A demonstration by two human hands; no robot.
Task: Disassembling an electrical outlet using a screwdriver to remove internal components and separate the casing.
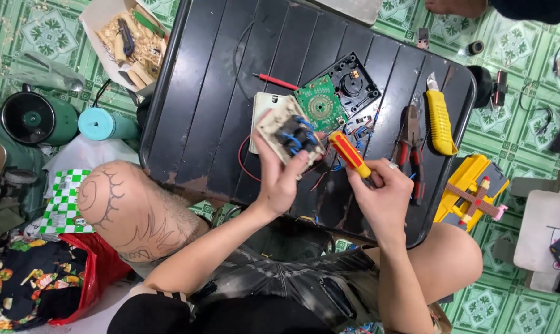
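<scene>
My left hand [280, 179] grips the beige switch unit [287, 133], my right hand [382, 185] clasps the screwdriver [349, 154], its shaft angling far-left towards the unit.

Glossy plastic screwdriver handle [349, 153], worn black-painted table [205, 93]

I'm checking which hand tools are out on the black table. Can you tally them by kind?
Screwdriver, held in the right hand: 1
Pliers: 1
Utility knife, yellow: 1
Red probe or pen: 1
Total: 4
</scene>
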